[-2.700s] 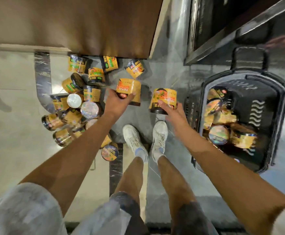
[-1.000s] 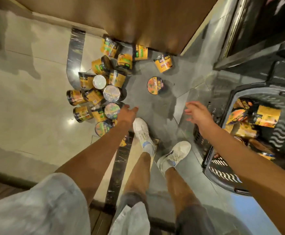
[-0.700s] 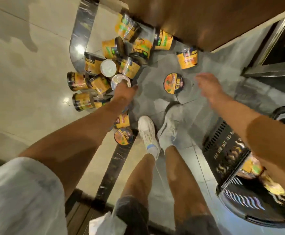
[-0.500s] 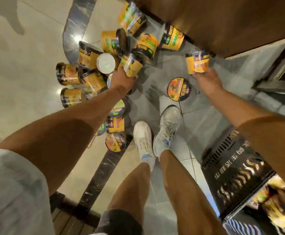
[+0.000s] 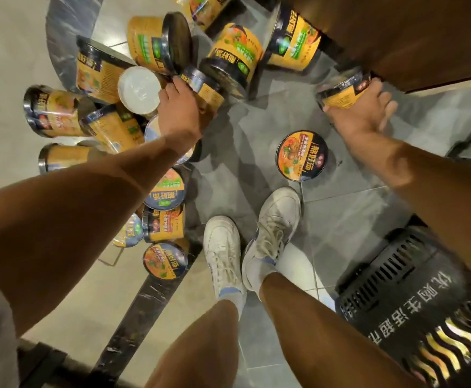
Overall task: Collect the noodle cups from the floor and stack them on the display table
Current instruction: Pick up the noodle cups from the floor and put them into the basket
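We look straight down past our own legs at a grey tiled floor strewn with yellow noodle cups. Our left hand curls its fingers round a tipped cup at the edge of the heap. Our right hand wraps another cup, lying on its side near the brown base of what may be the display table. One cup stands upright alone between our hands, just ahead of our white shoes. A black plastic basket sits at lower right.

The cups look light and thin-walled, wrapped in glossy film that may slip, so we judge a gentle grip round the middle of the side wall is safest; squeezing hard could dent them. The flat lids and bases should stack steadily.
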The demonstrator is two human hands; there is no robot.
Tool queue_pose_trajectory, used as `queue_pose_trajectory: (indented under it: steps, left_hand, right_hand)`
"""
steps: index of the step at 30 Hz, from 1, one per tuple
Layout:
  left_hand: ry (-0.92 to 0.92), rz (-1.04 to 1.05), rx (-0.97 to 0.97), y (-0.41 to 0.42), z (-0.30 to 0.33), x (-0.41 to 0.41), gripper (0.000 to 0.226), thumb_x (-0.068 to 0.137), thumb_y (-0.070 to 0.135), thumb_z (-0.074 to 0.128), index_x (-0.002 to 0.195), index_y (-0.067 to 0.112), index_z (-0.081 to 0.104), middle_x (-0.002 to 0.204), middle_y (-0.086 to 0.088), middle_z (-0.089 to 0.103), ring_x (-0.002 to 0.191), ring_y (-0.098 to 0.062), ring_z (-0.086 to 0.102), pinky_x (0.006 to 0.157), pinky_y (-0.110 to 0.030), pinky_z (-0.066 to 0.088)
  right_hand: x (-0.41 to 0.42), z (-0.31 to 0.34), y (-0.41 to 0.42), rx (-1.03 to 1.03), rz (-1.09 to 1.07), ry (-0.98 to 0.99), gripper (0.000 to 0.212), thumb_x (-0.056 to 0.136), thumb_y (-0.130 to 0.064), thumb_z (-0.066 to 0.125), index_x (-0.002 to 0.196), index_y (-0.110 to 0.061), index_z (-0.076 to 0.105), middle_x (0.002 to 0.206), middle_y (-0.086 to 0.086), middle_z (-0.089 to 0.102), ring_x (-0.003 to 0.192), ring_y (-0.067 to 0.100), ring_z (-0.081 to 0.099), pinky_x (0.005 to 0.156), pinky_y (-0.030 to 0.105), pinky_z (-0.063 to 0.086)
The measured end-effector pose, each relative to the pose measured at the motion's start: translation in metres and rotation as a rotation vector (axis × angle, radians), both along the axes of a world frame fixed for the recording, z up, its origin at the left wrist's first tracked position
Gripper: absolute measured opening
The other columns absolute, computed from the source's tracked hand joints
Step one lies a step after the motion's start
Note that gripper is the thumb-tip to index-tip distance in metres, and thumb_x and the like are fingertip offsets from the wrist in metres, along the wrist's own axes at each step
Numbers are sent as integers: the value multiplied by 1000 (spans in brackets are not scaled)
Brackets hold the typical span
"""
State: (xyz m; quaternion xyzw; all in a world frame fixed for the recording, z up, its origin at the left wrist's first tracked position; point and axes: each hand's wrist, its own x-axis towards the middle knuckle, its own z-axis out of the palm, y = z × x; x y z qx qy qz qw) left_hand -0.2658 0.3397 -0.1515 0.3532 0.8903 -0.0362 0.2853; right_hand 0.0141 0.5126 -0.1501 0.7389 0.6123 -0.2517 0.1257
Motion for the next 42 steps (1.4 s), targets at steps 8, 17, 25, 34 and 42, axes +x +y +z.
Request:
queue_pose_trajectory:
  steps: [8,17,25,34,42]
  left_hand:
    - [-175,162,70,3,9,-6,94,80,56,83,146,3,41,147,-19,46,139,-39,40,115,-48,34]
    - [-523,406,157,0,141,28,88,74,42,94,140,7,47,140,-12,57,128,-29,58,113,-43,47]
    - [-734,444,213,-42,296,110,74,78,31,93,132,12,45,119,-3,71,111,-22,69,103,-47,54]
    - [-860,405,243,-80,381,235,60,87,9,84,134,9,46,109,1,71,86,4,72,73,-15,56]
    - [-958,154,71,-95,411,375,56,88,22,84,130,16,47,108,5,69,91,5,69,83,-21,54]
  right_hand:
    - [5,3,8,-116,-151,59,112,57,-68,88,147,-21,40,149,10,54,140,35,47,114,52,43]
    - [26,142,-74,-122,-488,539,88,60,-38,96,132,-14,51,126,6,68,114,22,67,105,41,54]
    - [66,305,-157,-187,-816,798,66,78,-36,91,133,-22,58,119,-8,75,112,12,69,108,40,51]
    - [186,426,-226,-218,-1197,1088,112,60,-53,90,155,-23,40,146,-1,63,132,21,62,111,46,50]
    - [344,436,-265,-105,-1418,966,102,75,-44,87,160,-20,35,147,3,61,131,26,61,83,41,60]
